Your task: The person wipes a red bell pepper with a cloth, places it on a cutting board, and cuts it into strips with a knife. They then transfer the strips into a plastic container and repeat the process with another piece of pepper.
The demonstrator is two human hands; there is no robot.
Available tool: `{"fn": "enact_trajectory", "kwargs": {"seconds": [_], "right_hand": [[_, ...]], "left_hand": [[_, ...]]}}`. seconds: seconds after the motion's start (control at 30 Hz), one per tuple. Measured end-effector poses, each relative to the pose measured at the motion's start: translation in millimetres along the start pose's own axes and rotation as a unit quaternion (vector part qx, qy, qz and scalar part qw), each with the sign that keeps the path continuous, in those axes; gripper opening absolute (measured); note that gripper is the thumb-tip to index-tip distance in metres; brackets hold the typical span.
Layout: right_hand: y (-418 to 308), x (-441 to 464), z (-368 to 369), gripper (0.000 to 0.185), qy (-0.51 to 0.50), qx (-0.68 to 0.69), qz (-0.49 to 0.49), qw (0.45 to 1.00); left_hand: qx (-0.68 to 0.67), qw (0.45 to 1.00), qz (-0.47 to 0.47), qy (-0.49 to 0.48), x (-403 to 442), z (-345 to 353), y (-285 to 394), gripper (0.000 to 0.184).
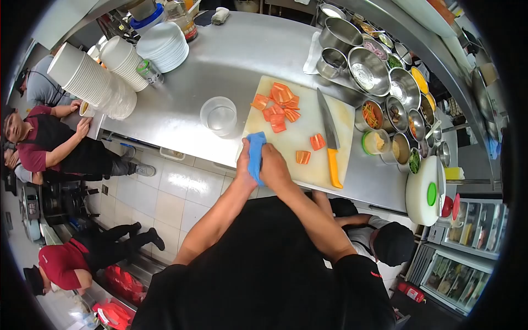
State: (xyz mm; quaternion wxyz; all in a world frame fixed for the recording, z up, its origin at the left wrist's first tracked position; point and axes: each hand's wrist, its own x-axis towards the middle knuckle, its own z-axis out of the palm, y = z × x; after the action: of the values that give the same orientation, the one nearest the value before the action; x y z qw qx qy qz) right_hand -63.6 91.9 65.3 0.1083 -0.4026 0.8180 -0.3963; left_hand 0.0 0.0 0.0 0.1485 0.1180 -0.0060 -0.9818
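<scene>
Steel counter [242,49]: runs across the upper half of the frame, from the paper bowls at upper left to the metal bowls at upper right.
Co-workers: a person in a dark red shirt [45,137] stands at the left of the frame, hands at a small cup [85,109]; another in a black cap [393,245] is at lower right.
Cutting board [300,121]: white, lying on the counter right of centre.
Paper bowls [82,77]: stacked white at upper left, near a pile of white plates [163,49].
Knife [330,137]: flat on the board's right side, yellow handle toward the bottom of the frame.
Hands: left hand [243,165] and right hand [276,166] meet at centre, both closed around the cloth.
Clear container [219,116]: on the counter, just left of the board.
Blue cloth [256,157]: bunched between the hands, at the board's lower-left corner.
Pepper pieces [281,93]: red, clustered on the board's upper left; two more lie nearer the knife.
</scene>
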Motion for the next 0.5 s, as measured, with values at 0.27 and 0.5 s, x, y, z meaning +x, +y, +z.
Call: {"fn": "enact_trajectory", "kwargs": {"seconds": [0.27, 0.5], "right_hand": [[-4, -4, -50, 0.011, -0.201, 0.212, -0.007, 0.956], [68, 13, -86, 0.012, -0.054, -0.084, -0.026, 0.995]], "left_hand": [[0.112, 0.993, 0.005, 0.022, -15, 38, 6, 0.038], [0.045, 0.997, 0.017, 0.065, -15, 19, 30, 0.048]]}}
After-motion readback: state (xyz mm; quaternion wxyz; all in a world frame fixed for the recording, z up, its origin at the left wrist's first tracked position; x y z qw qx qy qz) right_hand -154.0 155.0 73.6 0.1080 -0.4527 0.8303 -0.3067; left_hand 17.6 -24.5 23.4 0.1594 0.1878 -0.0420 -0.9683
